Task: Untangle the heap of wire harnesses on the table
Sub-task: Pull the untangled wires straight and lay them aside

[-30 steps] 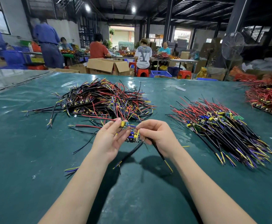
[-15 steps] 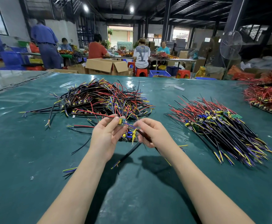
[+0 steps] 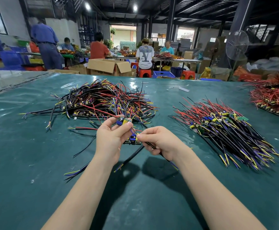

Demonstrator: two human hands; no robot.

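At centre frame, the left hand [image 3: 109, 140] pinches a small circuit board [image 3: 121, 121] and the right hand [image 3: 160, 141] grips a black cable [image 3: 150, 144] over the green surface [image 3: 27, 155]; the heap of wire harnesses [image 3: 102, 100] lies just behind, upper left.

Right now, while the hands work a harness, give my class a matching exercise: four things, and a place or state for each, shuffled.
Things: 1 tangled heap; 2 sorted pile; 3 left hand; 4 right hand.
States: A grips a black cable; B beyond both hands; C holds a small board; D right of both hands.
Pairs: 1-B; 2-D; 3-C; 4-A.
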